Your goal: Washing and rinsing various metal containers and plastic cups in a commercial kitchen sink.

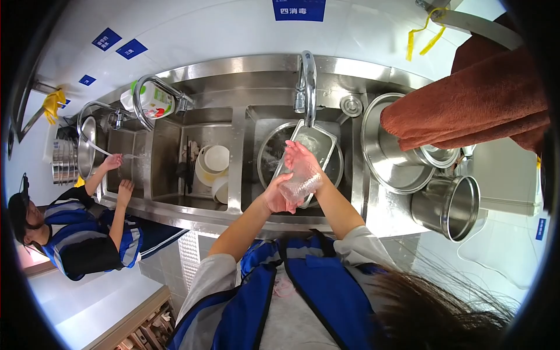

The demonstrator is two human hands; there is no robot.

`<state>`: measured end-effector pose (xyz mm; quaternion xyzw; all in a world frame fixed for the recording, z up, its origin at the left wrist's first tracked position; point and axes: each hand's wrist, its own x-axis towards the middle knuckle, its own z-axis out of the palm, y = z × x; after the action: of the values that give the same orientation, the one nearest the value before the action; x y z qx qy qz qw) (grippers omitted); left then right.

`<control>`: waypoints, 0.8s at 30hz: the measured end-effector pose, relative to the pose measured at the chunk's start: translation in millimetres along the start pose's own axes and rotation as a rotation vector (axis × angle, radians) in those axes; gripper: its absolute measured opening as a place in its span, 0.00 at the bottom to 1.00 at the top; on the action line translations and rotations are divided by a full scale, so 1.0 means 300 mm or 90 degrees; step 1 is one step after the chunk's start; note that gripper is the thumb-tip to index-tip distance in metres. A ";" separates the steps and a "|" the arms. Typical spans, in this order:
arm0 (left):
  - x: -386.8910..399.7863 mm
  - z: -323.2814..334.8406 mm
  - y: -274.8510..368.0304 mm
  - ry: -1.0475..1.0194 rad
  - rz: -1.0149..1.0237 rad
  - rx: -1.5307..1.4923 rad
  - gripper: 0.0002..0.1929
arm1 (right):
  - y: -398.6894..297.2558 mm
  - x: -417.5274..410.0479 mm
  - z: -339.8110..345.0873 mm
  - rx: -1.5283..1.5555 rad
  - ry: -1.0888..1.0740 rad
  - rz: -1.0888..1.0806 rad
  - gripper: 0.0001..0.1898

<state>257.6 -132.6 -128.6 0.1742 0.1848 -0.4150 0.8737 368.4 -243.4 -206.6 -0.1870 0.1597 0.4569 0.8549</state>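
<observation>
My left hand (277,195) grips a clear, bumpy-surfaced container (302,180), perhaps a cup, from the left and below. Behind or against this container is my right hand (301,156), its fingers bent and pointing up towards the faucet; whether it also grips the container cannot be told. Both hands are over a rectangular metal pan (321,139) that lies tilted across a round metal basin (265,151) in the sink. A curved chrome faucet (309,83) ends just above the pan's far end.
Left, another sink compartment holds white bowls (216,158) and dark utensils (189,162). A white jug (153,101) stands behind it. A co-worker's hands (114,162) are at the far-left sink. Right are a large metal pot (372,131), a steel bucket (463,210) and a hanging brown towel (472,100).
</observation>
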 end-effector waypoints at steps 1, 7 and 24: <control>0.000 0.014 -0.003 -0.071 -0.019 -0.020 0.34 | -0.006 0.012 -0.019 0.007 -0.048 0.025 0.17; 0.004 -0.017 0.028 0.047 -0.014 0.293 0.32 | 0.004 0.005 -0.091 -0.071 -0.143 0.084 0.16; 0.168 0.002 0.177 0.288 0.732 0.760 0.43 | -0.251 -0.020 0.127 -0.806 0.265 -0.710 0.20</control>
<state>329.2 -134.7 -143.6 0.7497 -0.0116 0.1091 0.6527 432.3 -268.6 -157.2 -0.7583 -0.0863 -0.0697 0.6424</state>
